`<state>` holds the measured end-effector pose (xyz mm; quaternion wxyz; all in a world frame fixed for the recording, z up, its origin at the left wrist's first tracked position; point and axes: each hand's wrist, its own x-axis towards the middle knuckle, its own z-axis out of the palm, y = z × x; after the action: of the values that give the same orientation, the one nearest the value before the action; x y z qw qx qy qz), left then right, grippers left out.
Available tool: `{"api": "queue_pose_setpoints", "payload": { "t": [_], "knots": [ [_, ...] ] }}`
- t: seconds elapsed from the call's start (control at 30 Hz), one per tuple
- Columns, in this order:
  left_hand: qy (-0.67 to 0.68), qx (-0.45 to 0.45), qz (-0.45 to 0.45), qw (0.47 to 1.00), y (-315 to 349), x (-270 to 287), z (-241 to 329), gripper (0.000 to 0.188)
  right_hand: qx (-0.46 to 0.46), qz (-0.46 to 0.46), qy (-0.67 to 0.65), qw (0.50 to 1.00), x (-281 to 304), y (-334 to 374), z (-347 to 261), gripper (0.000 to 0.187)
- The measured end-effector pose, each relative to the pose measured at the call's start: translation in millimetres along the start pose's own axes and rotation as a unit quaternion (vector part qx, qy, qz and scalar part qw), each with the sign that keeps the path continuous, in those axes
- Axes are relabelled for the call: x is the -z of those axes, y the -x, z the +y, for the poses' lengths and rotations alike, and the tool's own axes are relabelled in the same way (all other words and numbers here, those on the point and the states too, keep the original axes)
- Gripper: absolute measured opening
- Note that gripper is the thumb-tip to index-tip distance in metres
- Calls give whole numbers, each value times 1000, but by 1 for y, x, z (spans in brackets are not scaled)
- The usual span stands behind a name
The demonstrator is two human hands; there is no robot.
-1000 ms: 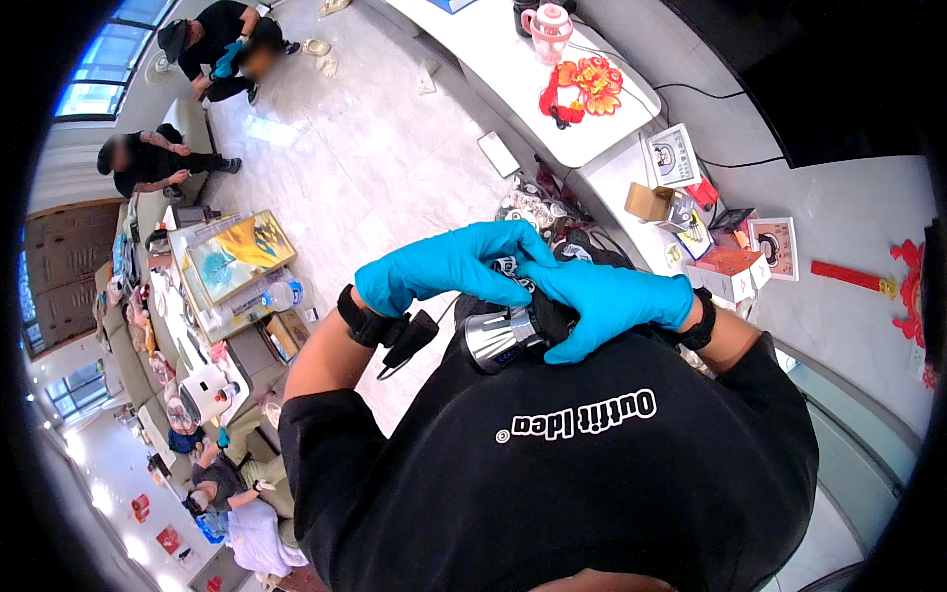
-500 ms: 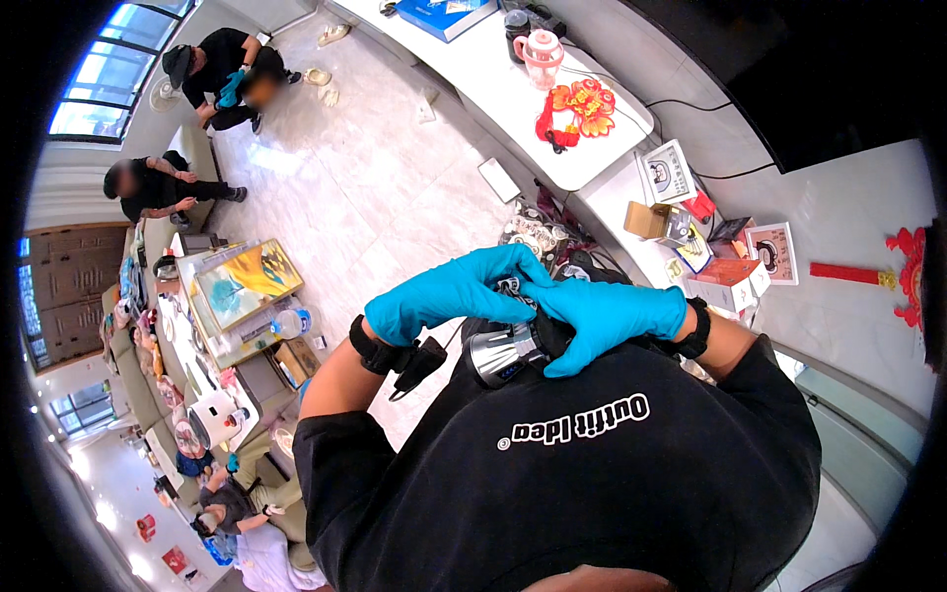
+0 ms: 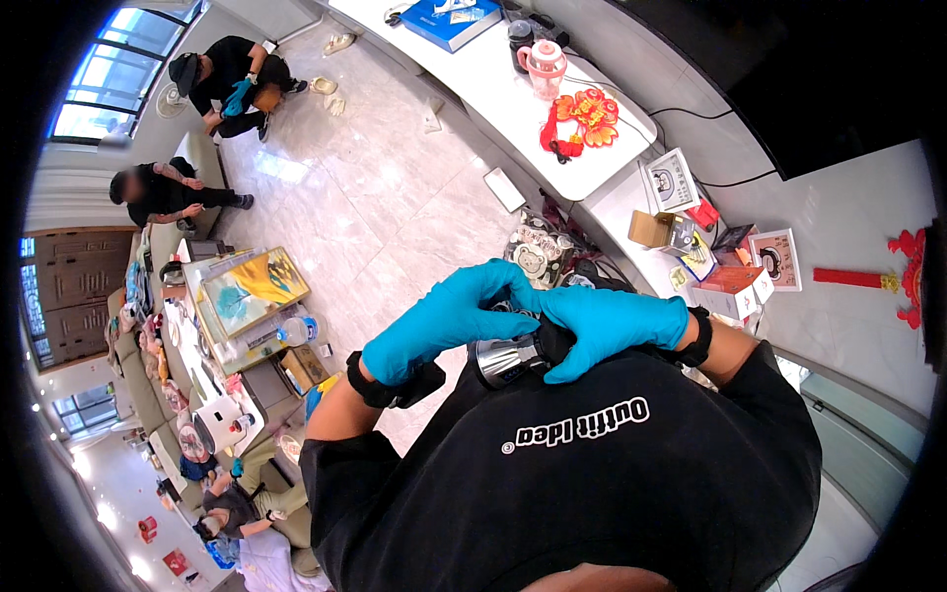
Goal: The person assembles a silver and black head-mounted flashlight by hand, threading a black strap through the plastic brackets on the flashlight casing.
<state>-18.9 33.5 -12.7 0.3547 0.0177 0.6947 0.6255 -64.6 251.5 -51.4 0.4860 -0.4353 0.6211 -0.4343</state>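
Both of my hands wear blue gloves and meet in front of my chest. My right hand is wrapped round a silver-and-black cylindrical device, whose shiny metal end points left and carries small blue lights. The device's other end is hidden under the right glove. My left hand is closed just above the metal end, with its fingertips against the right hand's. Something small and greyish shows between the left fingers, too covered to name. Black straps circle both wrists, and a dark box-like piece hangs at the left one.
Ahead to the right, a white counter bears a blue box, a pink-lidded jug and red ornaments. Picture frames and small boxes stand beside it. A patterned bag is on the floor. Several people sit at the left, near a cluttered table.
My left hand has turned a little, with its fingers lower round the small piece. The device stays in my right hand. The whole view has shifted slightly.
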Motion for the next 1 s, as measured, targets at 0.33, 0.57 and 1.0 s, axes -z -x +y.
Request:
{"api": "queue_pose_setpoints", "payload": {
  "t": [0.33, 0.57, 1.0],
  "knots": [
    [75, 43, 11, 996, 8, 4, 0, 17, 14, 4, -21, 1000, 3, -2, -11, 77],
    [87, 38, -50, 994, -1, 11, -4, 13, 25, 16, 22, 999, -3, -4, -2, 76],
    [89, 59, -132, 985, -25, 24, -29, 11, -59, -37, -11, 998, -4, -6, -4, 79]
  ]
}}
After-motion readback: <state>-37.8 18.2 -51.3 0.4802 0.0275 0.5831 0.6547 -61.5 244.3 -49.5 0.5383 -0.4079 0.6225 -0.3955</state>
